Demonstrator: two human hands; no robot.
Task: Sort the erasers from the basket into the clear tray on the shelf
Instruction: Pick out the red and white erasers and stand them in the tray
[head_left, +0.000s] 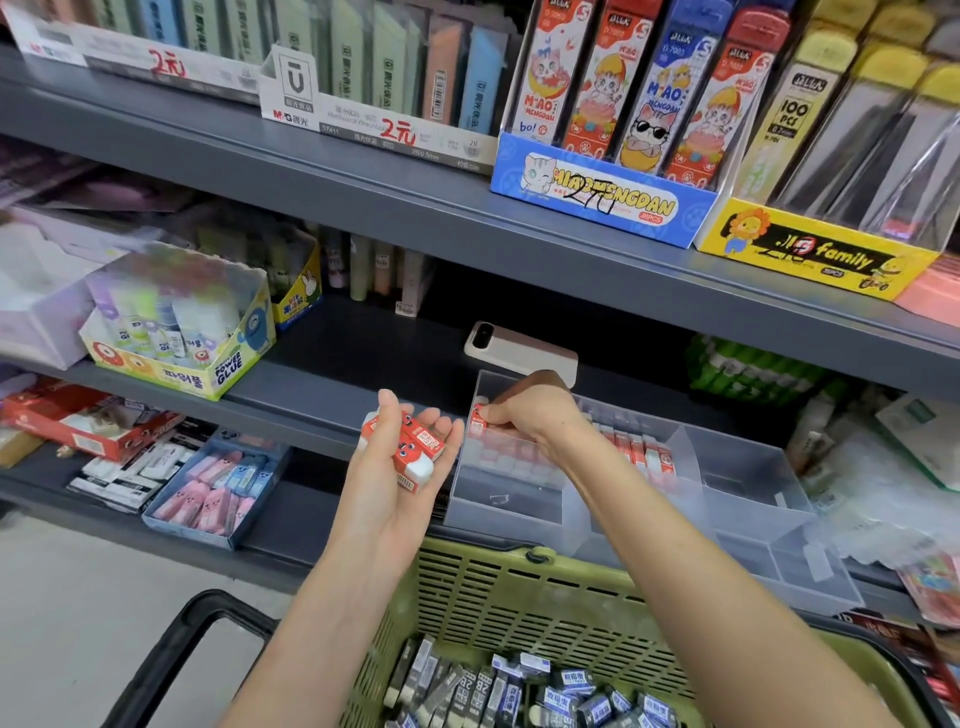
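While the right hand (524, 415) pinches 1 red-and-white eraser (477, 419) between thumb and fingertips over the left compartment of the clear tray (737, 499), the best move looks like this: lower it upright into the gap at the end of the row standing there, same face forward, and release only once it's seated against its neighbour. Wrist should stay off the tray's back wall so the row doesn't topple. Left hand (382, 486) sits just left of the tray, palm up, fingers curled round a small stack of the same erasers (415, 441). Count is hard to tell, about 4. Holding it close to the tray makes each transfer short

Erasers: small blocks, white body, red paper sleeve with a cartoon face and a printed code patch. Rows of them stand toward the back of the tray's left and middle compartments. Green basket (519, 587) is directly below and in front of the tray, holding a pile of blue-and-black sleeved erasers (545, 696) not yet sorted
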